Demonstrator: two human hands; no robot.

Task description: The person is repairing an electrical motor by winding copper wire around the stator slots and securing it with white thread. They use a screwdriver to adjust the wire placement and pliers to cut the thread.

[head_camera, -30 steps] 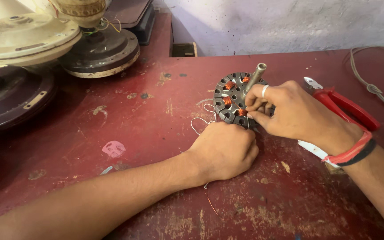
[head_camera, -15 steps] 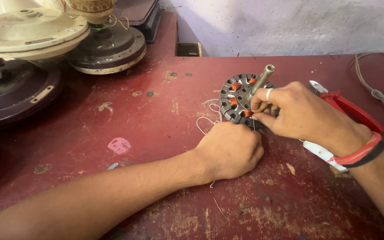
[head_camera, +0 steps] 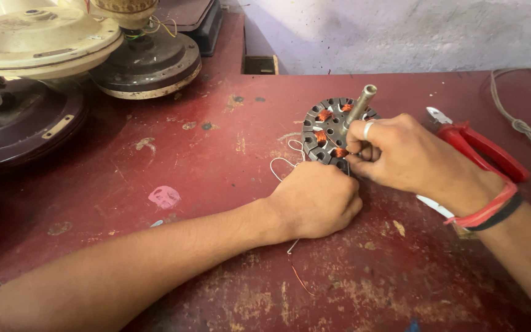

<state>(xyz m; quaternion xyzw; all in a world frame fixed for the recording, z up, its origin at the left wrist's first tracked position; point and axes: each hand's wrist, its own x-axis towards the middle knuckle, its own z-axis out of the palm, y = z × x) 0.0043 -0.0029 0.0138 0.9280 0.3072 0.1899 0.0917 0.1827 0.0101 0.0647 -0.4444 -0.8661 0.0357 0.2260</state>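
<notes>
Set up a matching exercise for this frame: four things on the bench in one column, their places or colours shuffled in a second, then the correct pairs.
Things:
1. motor stator
2. pliers
3. cream fan housing
4. loose wire

Descriptions:
A. red handles, right of the right hand
B. far left corner, stacked on dark housings
C. white loop beside the left hand
D. copper coils, metal shaft sticking up

Pairs: 1-D, 2-A, 3-B, 4-C

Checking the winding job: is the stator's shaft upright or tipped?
Tipped: the shaft leans up and right from the stator, gripped by the right hand.
</notes>
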